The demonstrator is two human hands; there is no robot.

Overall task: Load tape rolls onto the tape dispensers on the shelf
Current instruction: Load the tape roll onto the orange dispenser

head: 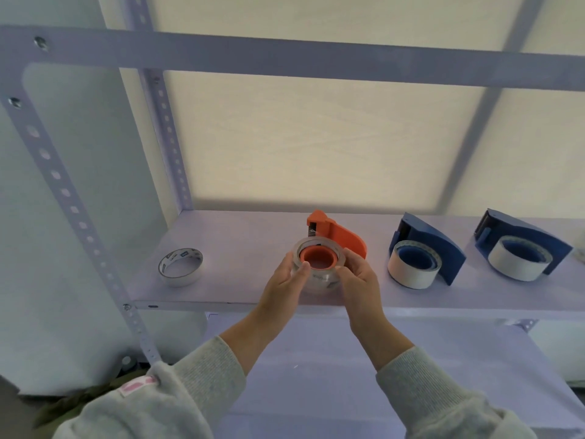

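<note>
Orange plastic tape dispenser (340, 236) lies on its side mid-shelf on the pale lilac metal shelf (221, 286), clear tape roll (316, 280) seated around its orange hub. Left hand (286, 282) and right hand (359, 278) both grip the roll from either side, fingers curled on its rim. Loose white tape roll (181, 267) sits well apart to the left. Two dark blue tape dispensers (443, 248), each already holding white tape, lie to the right.
</note>
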